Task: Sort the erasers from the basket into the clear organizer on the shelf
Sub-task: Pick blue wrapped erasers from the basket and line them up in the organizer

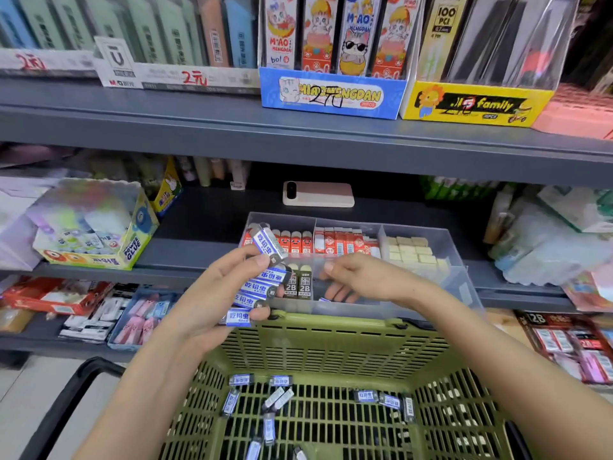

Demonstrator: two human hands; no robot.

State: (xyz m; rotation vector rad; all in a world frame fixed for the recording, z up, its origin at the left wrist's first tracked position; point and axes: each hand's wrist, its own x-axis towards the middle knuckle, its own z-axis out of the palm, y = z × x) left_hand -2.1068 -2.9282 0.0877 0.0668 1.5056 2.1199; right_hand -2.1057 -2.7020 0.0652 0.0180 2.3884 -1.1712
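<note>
The person stands at a grey shelf (232, 127) with a green basket (331, 343) held just below it. The left hand (212, 293) is raised in front of the clear organizer (441, 240), its fingers curled round a fanned stack of blue-and-white erasers (262, 287). The thumb presses the topmost one, which tilts up over the organizer's back-left corner.

The right hand (365, 280) reaches over the organizer's front wall, with its fingers bent down into the front compartment. A sliver of blue shows under the fingertips, but it is not possible to tell whether they grip anything.

The organizer sits on the middle shelf, its front edge directly above the basket's far rim. Its back-left compartment holds red erasers (295, 242) standing in a row. The back-middle one holds red-and-white erasers (345, 242), and the right one holds cream blocks (411, 252). Black 2B erasers (298, 287) stand in the front row, between the two hands.

More loose blue-and-white erasers (275, 398) lie scattered on the basket's slatted floor, some flat and some on edge.

A pale phone-like device (318, 194) lies on the shelf behind the organizer. A glue display box (96, 234) stands to the left. On the shelf above are a blue display box (331, 94) and a yellow display box (474, 104).
</note>
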